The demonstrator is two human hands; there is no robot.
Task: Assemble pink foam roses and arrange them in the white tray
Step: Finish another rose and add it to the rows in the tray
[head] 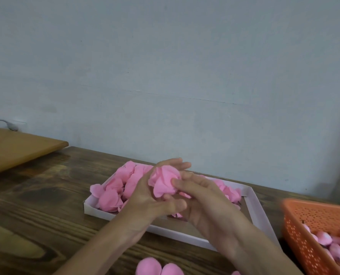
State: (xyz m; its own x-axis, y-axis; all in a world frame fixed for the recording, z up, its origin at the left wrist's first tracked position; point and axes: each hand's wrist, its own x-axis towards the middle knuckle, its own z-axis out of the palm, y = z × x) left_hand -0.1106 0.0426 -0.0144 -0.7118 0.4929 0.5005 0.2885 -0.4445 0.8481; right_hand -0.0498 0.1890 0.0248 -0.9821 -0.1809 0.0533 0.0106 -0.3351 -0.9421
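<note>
Table (46,195) bore the white tray (254,205) by its far edge, loose petals (109,197) heaped in the tray's left end, and an orange basket (304,225) at the right edge. My left hand (145,197) and right hand (203,197) curled round one pink foam rose (164,180) over the tray, seemingly pinching its petals.

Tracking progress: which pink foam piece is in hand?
The ruffled rose gripped between left hand and right hand over the white tray; others lie in it, the orange basket, or on the table.
</note>
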